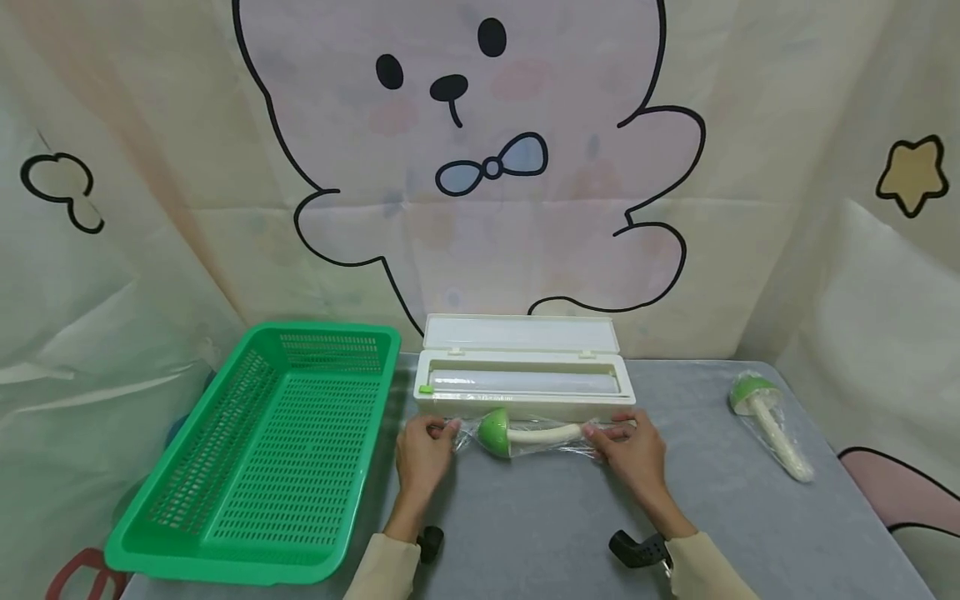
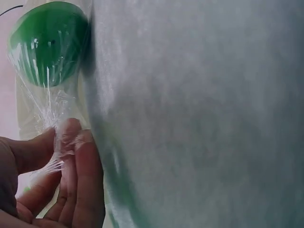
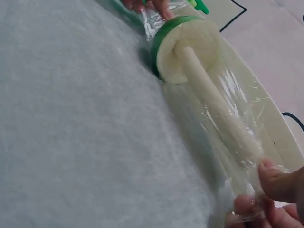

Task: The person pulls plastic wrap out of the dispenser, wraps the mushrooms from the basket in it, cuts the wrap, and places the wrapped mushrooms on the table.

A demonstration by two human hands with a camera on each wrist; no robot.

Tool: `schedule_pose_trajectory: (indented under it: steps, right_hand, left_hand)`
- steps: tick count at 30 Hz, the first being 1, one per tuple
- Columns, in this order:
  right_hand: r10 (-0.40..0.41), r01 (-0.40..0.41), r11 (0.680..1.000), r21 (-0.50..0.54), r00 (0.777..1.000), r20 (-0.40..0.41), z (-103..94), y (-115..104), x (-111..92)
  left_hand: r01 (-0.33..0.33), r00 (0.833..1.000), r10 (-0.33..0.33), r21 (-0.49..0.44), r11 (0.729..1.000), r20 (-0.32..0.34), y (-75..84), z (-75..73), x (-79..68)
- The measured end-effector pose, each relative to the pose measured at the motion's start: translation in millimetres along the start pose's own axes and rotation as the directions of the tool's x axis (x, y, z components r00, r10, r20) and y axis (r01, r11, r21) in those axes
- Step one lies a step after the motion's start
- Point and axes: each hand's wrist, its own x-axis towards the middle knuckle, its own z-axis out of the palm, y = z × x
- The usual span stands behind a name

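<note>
A toy mushroom point(image 1: 542, 435) with a green cap and a white stem lies sideways in clear plastic wrap in front of the white cling film dispenser point(image 1: 525, 408). My left hand point(image 1: 423, 456) pinches the gathered wrap point(image 2: 59, 111) just past the green cap point(image 2: 50, 45). At the stem end, my right hand point(image 1: 632, 454) pinches the film between thumb and fingers. The right wrist view shows the pale stem point(image 3: 216, 102) running from the cap's underside toward my right thumb point(image 3: 278, 183). Film is drawn close around the mushroom.
Left of the hands stands a green plastic basket point(image 1: 366, 467) with perforated walls. Another wrapped green-capped mushroom point(image 1: 772, 429) lies at the table's right side. The dispenser's lid point(image 1: 521, 333) is raised at the back, and a printed cloth point(image 1: 570, 250) hangs behind the grey table point(image 1: 540, 533).
</note>
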Motion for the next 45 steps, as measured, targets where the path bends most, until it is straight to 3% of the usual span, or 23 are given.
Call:
schedule_pose_trajectory:
  steps: [3, 7, 14, 18, 20, 23, 26, 29, 31, 36, 40, 45]
  right_hand:
    - [-0.034, 0.035, 0.998, -0.047, 0.999, 0.023, 0.5, 2, 5]
    - [-0.041, 0.045, 0.99, -0.134, 0.998, 0.039, -0.5, 4, 11]
    - [0.001, 0.011, 0.987, -0.158, 0.997, 0.072, 0.9, 9, 18]
    - [-0.005, 0.02, 0.987, -0.16, 0.996, 0.09, 2.3, 14, 20]
    - [-0.009, 0.026, 0.987, -0.157, 0.994, 0.111, 1.7, 16, 20]
    - [-0.006, 0.028, 0.989, -0.143, 0.988, 0.152, -1.3, 18, 21]
    - [-0.001, 0.025, 0.992, -0.124, 0.982, 0.187, -6.3, 19, 20]
    - [-0.005, 0.029, 0.993, -0.112, 0.977, 0.211, -12.1, 18, 19]
    - [-0.009, 0.037, 0.99, -0.133, 0.978, 0.208, -16.1, 16, 17]
    - [-0.033, 0.056, 0.972, -0.228, 0.994, 0.102, -25.2, 8, 8]
    - [-0.121, 0.119, 0.958, -0.261, 0.993, 0.007, -26.0, 0, 1]
    - [-0.175, 0.173, 0.955, -0.239, 0.984, 0.013, -26.4, -6, 0]
  left_hand:
    - [0.018, 0.999, -0.017, -0.016, 1.0, 0.038, -2.7, -0.6, 2.3]
    - [0.025, 0.999, -0.025, 0.005, 1.0, 0.037, -3.6, -1.5, 4.9]
    - [0.085, 0.994, -0.086, 0.022, 0.996, 0.074, -3.7, -2.1, 9.7]
    - [0.126, 0.985, -0.121, -0.033, 0.991, 0.126, -3.7, -5.2, 9.9]
    - [0.173, 0.974, -0.153, -0.108, 0.979, 0.168, -3.3, -8.0, 9.1]
    - [0.265, 0.951, -0.213, -0.237, 0.935, 0.223, -1.7, -12.3, 8.2]
    - [0.301, 0.947, -0.244, -0.306, 0.903, 0.211, 1.2, -15.1, 8.3]
    - [0.259, 0.964, -0.231, -0.272, 0.927, 0.131, 4.0, -16.3, 9.3]
    - [0.203, 0.979, -0.189, -0.232, 0.951, 0.081, 5.8, -17.2, 10.0]
    - [0.051, 0.998, -0.043, -0.171, 0.984, 0.054, 5.3, -16.0, 15.9]
    - [-0.034, 0.999, 0.04, -0.234, 0.972, 0.021, -1.7, -11.0, 27.1]
    - [-0.125, 0.992, 0.109, -0.349, 0.929, -0.065, -10.7, -4.7, 33.3]
